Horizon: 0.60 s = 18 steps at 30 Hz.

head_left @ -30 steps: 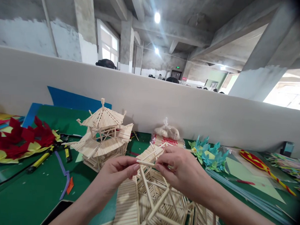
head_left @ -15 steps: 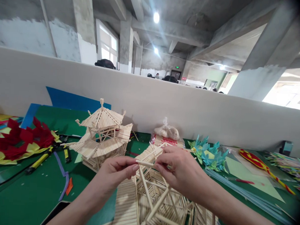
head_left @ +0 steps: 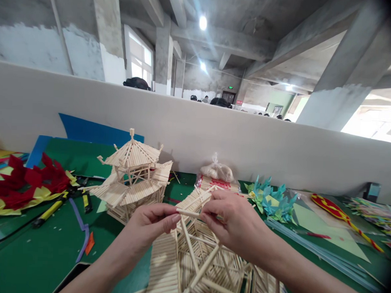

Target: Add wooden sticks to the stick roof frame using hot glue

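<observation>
A short pale wooden stick (head_left: 188,213) spans the gap between my two hands. My left hand (head_left: 154,222) pinches its left end between thumb and fingertips. The other end is gripped by my right hand (head_left: 227,216), fingers curled over it. Directly below is a wooden stick model (head_left: 165,265), with slatted roof panels and crossing beams; whether the held stick touches it I cannot tell. Behind my left hand stands a finished-looking two-tiered stick pavilion (head_left: 135,161).
Red and yellow paper flowers (head_left: 30,179) and a yellow cutter (head_left: 50,210) lie left. A bag of pale material (head_left: 217,172) sits against the white partition (head_left: 183,129). Teal paper flowers (head_left: 272,198), blue strips (head_left: 320,255) and a red-yellow ornament (head_left: 330,206) are on the right.
Both hands keep the same hold on the stick. The view has shifted very slightly; nothing else has visibly moved.
</observation>
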Available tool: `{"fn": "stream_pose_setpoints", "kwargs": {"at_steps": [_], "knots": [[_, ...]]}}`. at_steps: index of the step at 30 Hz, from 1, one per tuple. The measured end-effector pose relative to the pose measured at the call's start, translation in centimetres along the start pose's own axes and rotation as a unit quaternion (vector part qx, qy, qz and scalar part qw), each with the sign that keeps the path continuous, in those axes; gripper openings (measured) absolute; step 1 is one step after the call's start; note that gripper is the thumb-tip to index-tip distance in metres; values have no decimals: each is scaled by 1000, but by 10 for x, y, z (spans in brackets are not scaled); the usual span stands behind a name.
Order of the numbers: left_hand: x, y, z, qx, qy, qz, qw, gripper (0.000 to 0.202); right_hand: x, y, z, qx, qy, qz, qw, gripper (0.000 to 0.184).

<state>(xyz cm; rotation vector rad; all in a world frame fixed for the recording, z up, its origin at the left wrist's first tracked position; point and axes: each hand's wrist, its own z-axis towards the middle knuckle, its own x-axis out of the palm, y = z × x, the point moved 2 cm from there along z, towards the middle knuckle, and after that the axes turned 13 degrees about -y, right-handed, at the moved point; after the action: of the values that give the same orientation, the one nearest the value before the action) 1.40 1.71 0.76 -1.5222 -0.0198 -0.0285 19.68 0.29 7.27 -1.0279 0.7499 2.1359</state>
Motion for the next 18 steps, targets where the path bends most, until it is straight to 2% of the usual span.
{"fn": "stream_pose_setpoints", "kwargs": {"at_steps": [5, 8, 18], "knots": [[1, -2, 0, 13, -3, 19, 1000, 12, -1, 0, 0, -2, -7, -4, 1000, 20], [3, -5, -1, 20, -12, 32, 999, 21, 0, 0, 2, -9, -10, -12, 1000, 21], [5, -9, -1, 32, -40, 57, 997, 20, 1, -1, 2, -1, -20, 0, 1000, 18]]}}
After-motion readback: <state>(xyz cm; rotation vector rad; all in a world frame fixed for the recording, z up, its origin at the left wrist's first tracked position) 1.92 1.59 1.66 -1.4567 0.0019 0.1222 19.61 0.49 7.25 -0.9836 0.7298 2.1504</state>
